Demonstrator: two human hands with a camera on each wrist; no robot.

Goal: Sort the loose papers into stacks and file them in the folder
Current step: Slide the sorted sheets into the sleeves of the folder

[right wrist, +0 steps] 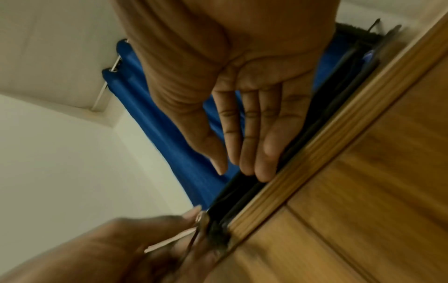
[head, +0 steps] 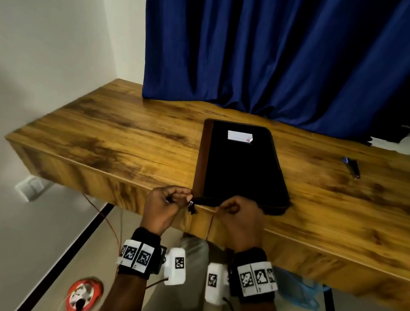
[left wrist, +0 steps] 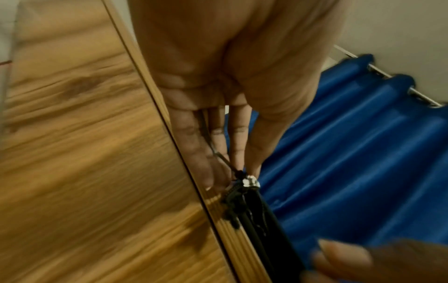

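Observation:
A black zip folder (head: 241, 164) with a brown spine and a white label (head: 239, 136) lies closed on the wooden table (head: 112, 129), its near edge at the table's front edge. My left hand (head: 183, 199) pinches the metal zipper pull (left wrist: 251, 181) at the folder's near left corner. My right hand (head: 226, 206) holds the folder's near edge (right wrist: 315, 122) just right of that corner, thumb above and fingers (right wrist: 261, 162) along the front.
A dark pen (head: 352, 167) lies at the table's right side. A blue curtain (head: 287, 49) hangs behind the table, and a white wall is on the left. Below, on the floor, are an orange round socket (head: 83, 293) and cables.

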